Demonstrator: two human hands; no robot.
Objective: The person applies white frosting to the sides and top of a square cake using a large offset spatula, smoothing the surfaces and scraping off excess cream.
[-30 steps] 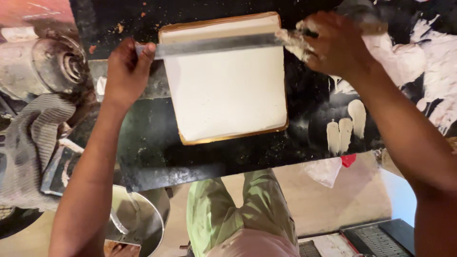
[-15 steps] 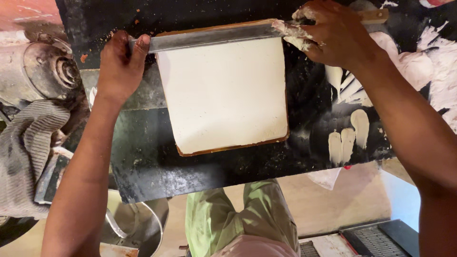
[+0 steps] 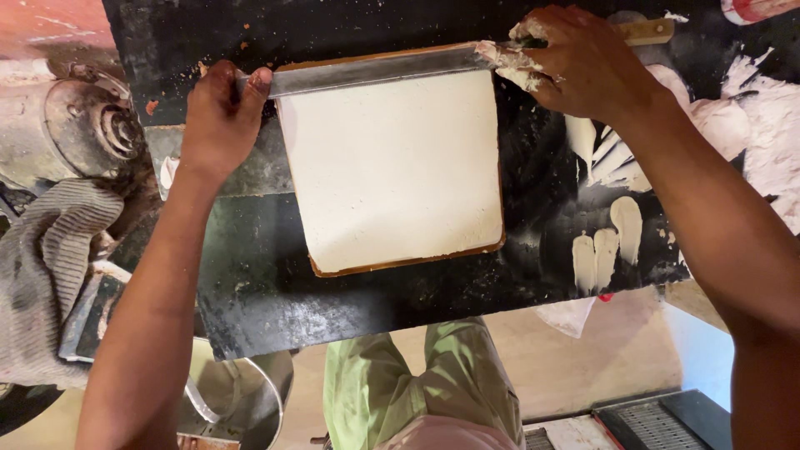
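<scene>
A long metal blade [image 3: 379, 71] is held level across the far edge of a square slab [image 3: 392, 171] coated in a smooth white paste, with a brown rim showing along its near and right sides. The slab lies on a black, paste-flecked work surface [image 3: 250, 283], roughly at its middle. The blade's tip end is pinched by the left hand [image 3: 218, 125], whose fingers are curled over the metal with the thumb set against it. The handle end is grasped by the right hand [image 3: 579, 62], fingers clenched around it and smeared with clumps of white paste; a pale wooden handle [image 3: 646, 32] sticks out beyond the knuckles. To the right of the slab, several white paste smears [image 3: 608, 237] are spread on the black surface. A grey ribbed cloth [image 3: 50, 267] is seen at the left, near a round metal part [image 3: 100, 125]. Below the surface edge, a steel bucket [image 3: 242, 396] and green-trousered knees [image 3: 425, 383] are visible.
</scene>
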